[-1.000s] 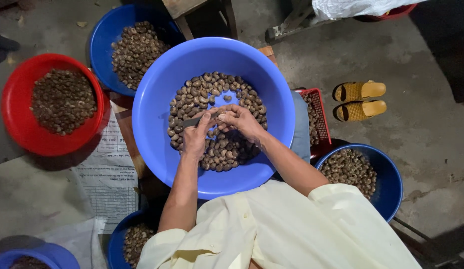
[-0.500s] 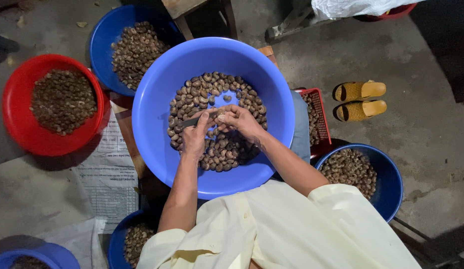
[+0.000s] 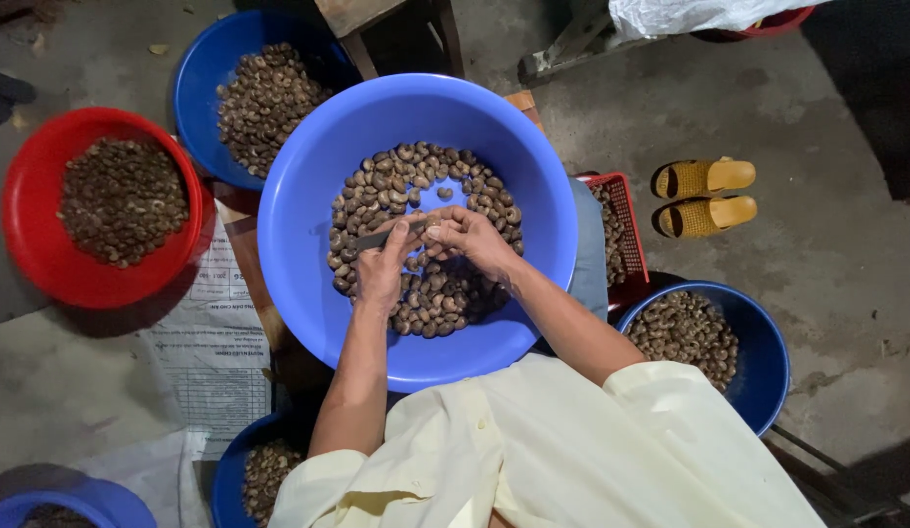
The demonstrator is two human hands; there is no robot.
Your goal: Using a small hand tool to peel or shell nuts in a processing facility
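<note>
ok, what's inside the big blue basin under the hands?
The big blue basin holds a layer of brown nuts, bare blue bottom showing mid-pile. The left hand, holding a small knife, and the right hand cover the nuts beneath them.

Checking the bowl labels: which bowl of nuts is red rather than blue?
The red bowl at far left; every other bowl is blue.

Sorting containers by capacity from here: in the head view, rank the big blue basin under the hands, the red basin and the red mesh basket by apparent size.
1. big blue basin, though it sits nearest the camera.
2. red basin.
3. red mesh basket, partly hidden, so its full size is unsure.
</note>
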